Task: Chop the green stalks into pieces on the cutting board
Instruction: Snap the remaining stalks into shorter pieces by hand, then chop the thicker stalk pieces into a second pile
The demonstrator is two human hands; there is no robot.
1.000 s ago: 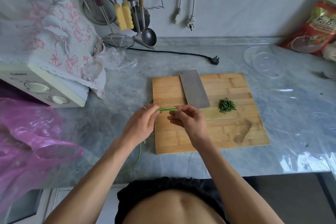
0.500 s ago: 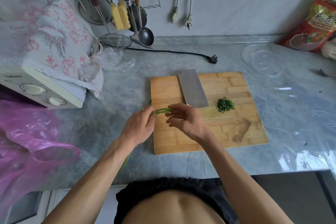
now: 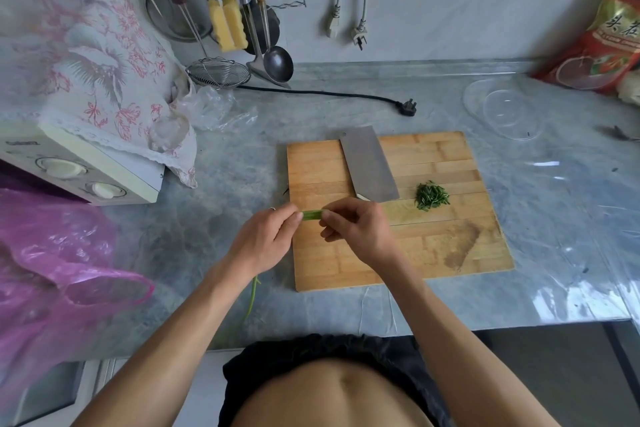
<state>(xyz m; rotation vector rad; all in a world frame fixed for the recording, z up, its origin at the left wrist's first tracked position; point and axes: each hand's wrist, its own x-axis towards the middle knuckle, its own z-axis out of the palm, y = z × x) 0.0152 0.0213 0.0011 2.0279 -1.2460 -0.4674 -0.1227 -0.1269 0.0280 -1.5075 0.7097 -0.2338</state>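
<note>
Green stalks pinched between both hands.
Left hand and right hand grip them by the fingertips; cleaver just beyond the right fingers.

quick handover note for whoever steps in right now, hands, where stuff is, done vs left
Left hand and right hand both pinch a short bundle of green stalks over the left edge of the cutting board.
Cleaver lies flat on the board, not held.
Done: a small pile of chopped greens sits on the board.
Left: lay the stalks down, pick up the cleaver, chop. One more stalk trails below the left wrist.
</note>
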